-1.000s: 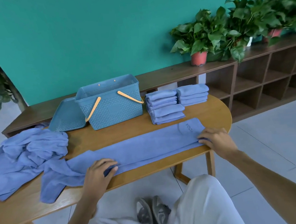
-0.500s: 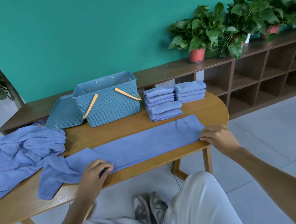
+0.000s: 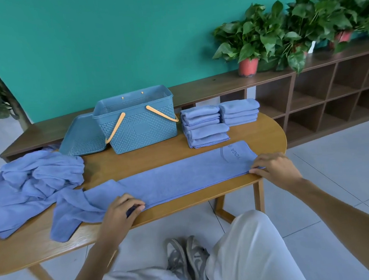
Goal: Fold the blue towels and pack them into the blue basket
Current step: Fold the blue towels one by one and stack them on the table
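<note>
Little differs from half a second ago: the long blue towel (image 3: 182, 176) still lies flat in a narrow strip along the near edge of the bench (image 3: 157, 154), and both hands keep their places at its two ends. The left hand (image 3: 120, 211) sits at the near edge where the flat strip gives way to the towel's rumpled left end, its fingers (image 3: 132, 208) curled and pinching the towel's near hem, as before. The right hand (image 3: 273, 168) stays at the towel's right end by the bench's right edge, fingers bent down onto the corner of the cloth; whether they pinch it or only press it I cannot tell. The printed mark at the towel's right end now shows a little more plainly. The blue basket (image 3: 139, 126) stands toward the far edge, uncovered, with its lid (image 3: 81, 139) leaning against its left side. Two stacks of folded towels (image 3: 205, 127) rest just right of the basket, unmoved. The pile of unfolded towels (image 3: 31, 183) remains heaped at the bench's left end, touching the rumpled end of the spread towel.
</note>
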